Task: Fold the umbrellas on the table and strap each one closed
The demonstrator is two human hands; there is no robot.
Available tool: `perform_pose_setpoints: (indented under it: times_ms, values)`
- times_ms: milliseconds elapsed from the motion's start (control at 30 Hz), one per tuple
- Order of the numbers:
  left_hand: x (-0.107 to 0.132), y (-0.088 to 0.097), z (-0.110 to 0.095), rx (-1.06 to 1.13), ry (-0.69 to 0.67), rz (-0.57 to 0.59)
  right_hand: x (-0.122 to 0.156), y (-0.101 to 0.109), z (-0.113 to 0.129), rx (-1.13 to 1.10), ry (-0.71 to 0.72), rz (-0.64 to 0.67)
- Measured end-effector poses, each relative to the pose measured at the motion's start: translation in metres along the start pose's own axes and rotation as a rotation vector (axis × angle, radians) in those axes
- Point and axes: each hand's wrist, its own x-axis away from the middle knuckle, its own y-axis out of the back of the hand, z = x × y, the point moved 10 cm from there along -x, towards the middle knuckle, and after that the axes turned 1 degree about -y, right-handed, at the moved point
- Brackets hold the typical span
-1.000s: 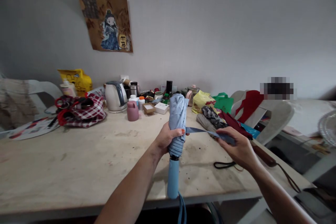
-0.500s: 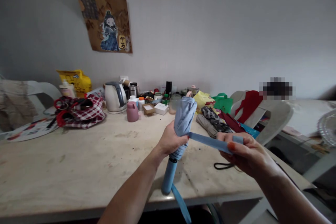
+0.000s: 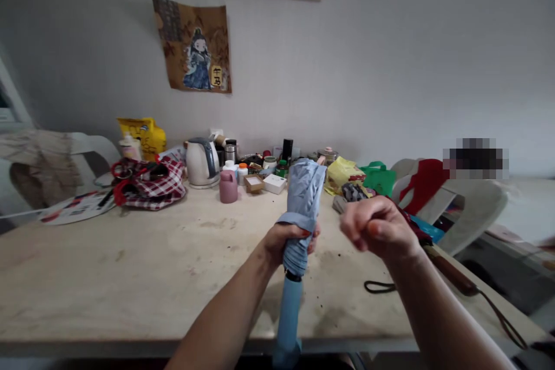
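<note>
A folded light blue umbrella (image 3: 304, 188) stands almost upright in front of me, its canopy rolled and its blue handle (image 3: 289, 312) pointing down past the table's front edge. My left hand (image 3: 281, 241) is wrapped round the lower part of the canopy, thumb across the front. Just above that thumb, the closing strap (image 3: 297, 219) lies round the canopy. My right hand (image 3: 378, 230) hovers to the right, apart from the umbrella. Its fingers are curled into a loose fist, and nothing shows in them.
Other folded umbrellas, one with a wooden handle (image 3: 453, 272), lie at the table's right side, near a black loop (image 3: 379, 287). A kettle (image 3: 202, 163), pink mug (image 3: 228, 187), small boxes and checked cloth (image 3: 151, 188) stand along the back. White chairs flank the table (image 3: 130, 277).
My right hand has let go of the strap, which was stretched out to the right and now lies round the canopy. The umbrella stands more upright. The view has shifted a little left.
</note>
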Motion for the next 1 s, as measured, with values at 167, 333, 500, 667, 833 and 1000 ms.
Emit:
perform_pose_setpoints:
  times_ms: [167, 333, 500, 667, 833, 1000]
  values:
    - [0.004, -0.039, 0.019, 0.265, 0.075, 0.334, 0.025, 0.08, -0.073, 0.013, -0.265, -0.332]
    - [0.003, -0.047, 0.051, 0.3, 0.166, 0.391, 0.012, 0.045, -0.109, -0.128, -0.33, -0.091]
    - [-0.002, -0.038, 0.053, 0.369, 0.14, 0.374, 0.014, 0.048, -0.112, -0.182, -0.328, -0.268]
    - [-0.006, -0.027, 0.081, 0.291, 0.313, 0.374, 0.031, 0.062, -0.118, -0.172, -0.31, -0.367]
    - [-0.011, -0.019, 0.103, 0.223, 0.413, 0.271, 0.05, 0.087, -0.126, -0.274, -0.295, -0.509]
    - [-0.011, -0.015, 0.096, 0.148, 0.417, 0.117, 0.055, 0.099, -0.129, -0.294, -0.273, -0.506]
